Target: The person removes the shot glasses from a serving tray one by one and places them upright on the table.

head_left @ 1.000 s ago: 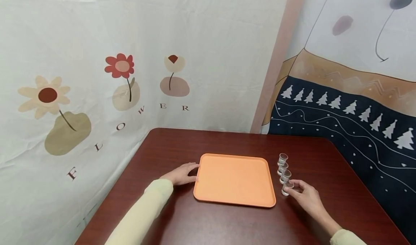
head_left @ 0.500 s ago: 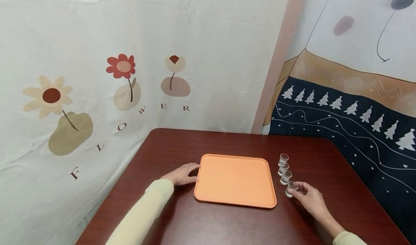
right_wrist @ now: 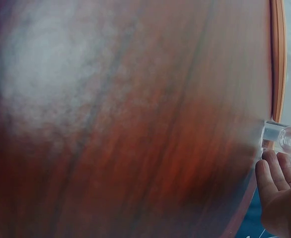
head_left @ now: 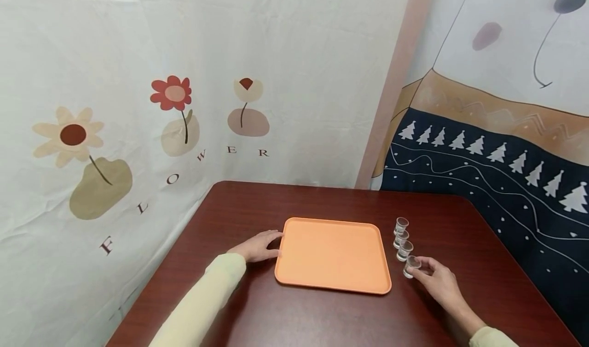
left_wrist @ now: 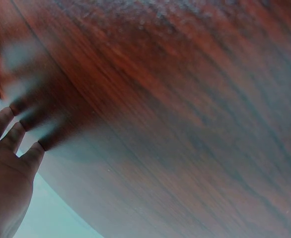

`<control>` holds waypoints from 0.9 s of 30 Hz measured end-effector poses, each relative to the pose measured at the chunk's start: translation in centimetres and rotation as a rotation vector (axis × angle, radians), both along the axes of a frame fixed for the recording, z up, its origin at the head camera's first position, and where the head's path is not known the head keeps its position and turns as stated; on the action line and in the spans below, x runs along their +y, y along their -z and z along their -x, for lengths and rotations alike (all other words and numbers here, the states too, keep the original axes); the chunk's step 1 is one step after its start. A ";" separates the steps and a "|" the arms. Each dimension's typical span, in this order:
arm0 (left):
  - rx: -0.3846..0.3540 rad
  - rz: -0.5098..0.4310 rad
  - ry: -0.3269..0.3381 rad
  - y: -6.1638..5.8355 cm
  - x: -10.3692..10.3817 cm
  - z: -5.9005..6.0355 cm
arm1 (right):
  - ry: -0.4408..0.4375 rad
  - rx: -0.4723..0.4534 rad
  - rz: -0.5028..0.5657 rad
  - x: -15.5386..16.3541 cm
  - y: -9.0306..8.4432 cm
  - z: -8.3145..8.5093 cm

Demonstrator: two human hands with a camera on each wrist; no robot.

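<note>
My right hand (head_left: 439, 283) pinches a small clear shot glass (head_left: 409, 271) between thumb and fingers, to the right of an orange tray (head_left: 333, 255). The glass stands upright, nearest me in a line of several. Behind it, running away from me, are more shot glasses (head_left: 404, 251). In the right wrist view the shot glass (right_wrist: 272, 131) is seen beside my fingers. At the tray's left edge rests my left hand (head_left: 257, 247), fingers loosely extended and touching the rim. The left wrist view shows that hand (left_wrist: 11, 163) with its fingers spread over the wood.
Everything stands on a dark red-brown wooden table (head_left: 317, 316) with rounded far corners. A white cloth (head_left: 294, 107) printed with flowers hangs behind it and on the left. To the right hangs a dark blue cloth (head_left: 460, 168) with white trees.
The shot glass in my right hand has shifted slightly right, away from the tray and the other glasses, then stayed almost still. The left hand and tray keep their places.
</note>
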State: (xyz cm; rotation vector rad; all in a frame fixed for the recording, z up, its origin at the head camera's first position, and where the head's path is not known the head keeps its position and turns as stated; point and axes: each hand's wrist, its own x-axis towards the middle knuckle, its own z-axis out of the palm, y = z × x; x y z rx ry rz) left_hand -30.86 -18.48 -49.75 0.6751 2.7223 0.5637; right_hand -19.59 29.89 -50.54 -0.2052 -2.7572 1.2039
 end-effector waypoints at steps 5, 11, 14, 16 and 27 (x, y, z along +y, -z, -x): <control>-0.002 -0.002 -0.007 0.0 0.0 -0.1 | -0.009 -0.001 -0.002 -0.1 0.0 0.2; -0.008 -0.011 -0.004 -0.3 0.1 -0.3 | -0.012 0.000 0.002 -0.1 0.1 0.2; -0.006 -0.008 0.001 -0.4 0.3 -0.4 | -0.006 -0.004 0.008 0.2 -0.1 0.0; -0.001 0.001 0.003 -0.5 0.4 -0.4 | 0.005 0.000 0.005 0.5 -0.4 0.0; 0.101 0.049 0.011 -2.7 1.9 1.0 | 0.038 0.322 -0.079 -0.2 -5.8 1.8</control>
